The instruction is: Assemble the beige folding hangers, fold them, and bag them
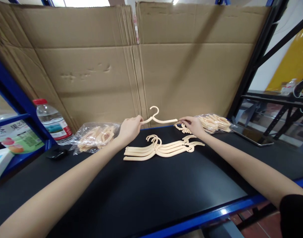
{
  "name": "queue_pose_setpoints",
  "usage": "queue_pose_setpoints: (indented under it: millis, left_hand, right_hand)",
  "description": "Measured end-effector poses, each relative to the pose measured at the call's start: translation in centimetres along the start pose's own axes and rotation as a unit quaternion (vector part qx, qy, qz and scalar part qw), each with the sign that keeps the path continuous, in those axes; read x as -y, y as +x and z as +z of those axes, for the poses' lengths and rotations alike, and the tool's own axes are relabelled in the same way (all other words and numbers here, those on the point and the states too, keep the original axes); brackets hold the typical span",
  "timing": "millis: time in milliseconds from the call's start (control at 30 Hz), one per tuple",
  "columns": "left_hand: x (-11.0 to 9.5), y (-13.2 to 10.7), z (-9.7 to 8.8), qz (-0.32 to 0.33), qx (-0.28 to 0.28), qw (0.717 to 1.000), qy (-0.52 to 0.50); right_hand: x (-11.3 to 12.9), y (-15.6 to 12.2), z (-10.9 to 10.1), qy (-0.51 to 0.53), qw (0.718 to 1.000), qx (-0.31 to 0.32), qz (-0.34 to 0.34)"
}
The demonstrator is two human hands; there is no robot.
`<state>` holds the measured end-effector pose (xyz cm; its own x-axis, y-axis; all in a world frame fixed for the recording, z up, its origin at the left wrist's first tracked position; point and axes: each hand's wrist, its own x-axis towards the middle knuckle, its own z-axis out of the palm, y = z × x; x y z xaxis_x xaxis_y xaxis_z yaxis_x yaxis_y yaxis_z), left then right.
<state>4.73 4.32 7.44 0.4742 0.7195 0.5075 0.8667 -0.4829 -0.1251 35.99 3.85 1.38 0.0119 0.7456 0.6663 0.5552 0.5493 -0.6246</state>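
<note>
left hand (pixel 130 128) pinches hanger (pixel 164 122) beyond the stack (pixel 155 150); right hand (pixel 194 126) beside hanger's tip (pixel 175 120), hold unclear; loose pinch could drop it.

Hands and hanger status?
Left hand grips hanger by one end. Right hand at opposite end, grip unclear. Other hangers on table, closer in, not blocking.

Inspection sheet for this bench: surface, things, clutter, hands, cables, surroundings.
Surface: black tabletop, blue edge.
Things: raised beige plastic hanger; overlapping beige plastic hangers below; clear plastic bag of beige pieces left, second bag right.
Clutter: red-capped clear plastic bottle, black rounded mouse-like object left; flat dark silver-edged panel right.
Hands: left hand grips one end of the raised hanger; right hand at its other end, grip unclear.
Cables: thin white cables far right, off the tabletop.
Surroundings: brown cardboard panels behind; black metal frame right.
</note>
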Motion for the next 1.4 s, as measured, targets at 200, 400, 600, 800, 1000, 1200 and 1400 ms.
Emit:
queue_pose_setpoints:
  millis: [200,400,600,800,1000,1200,1400]
  left_hand:
    - [-1.1,-5.7,-1.1,0.0,-0.076,0.995,-0.071]
    - [-2.5,-11.6,1.0,0.011,-0.072,0.968,-0.241]
    - [-2.9,-11.9,1.5,0.045,-0.058,0.966,-0.247]
    - [-2.8,-11.6,1.5,0.011,-0.041,0.956,-0.29]
    - [-2.7,-11.6,1.9,-0.01,-0.042,0.949,-0.313]
    - [-2.7,-11.5,1.8,-0.019,-0.058,0.948,-0.313]
    - [-2.7,-11.6,1.8,-0.017,-0.065,0.944,-0.322]
  right_hand:
    - [2.6,-0.4,-0.8,0.106,0.982,-0.133,0.077]
    - [5.1,-4.1,-0.7,0.203,0.958,-0.102,0.175]
    - [6.0,-5.7,-0.4,0.301,0.913,-0.007,0.276]
    - [5.5,-6.0,-0.2,0.331,0.897,0.067,0.284]
    - [6.3,-6.2,-0.1,0.378,0.872,0.108,0.29]
    - [6.6,-5.9,-0.6,0.362,0.865,0.104,0.33]
    - [6.5,-5.3,-1.9,0.336,0.863,0.178,0.333]
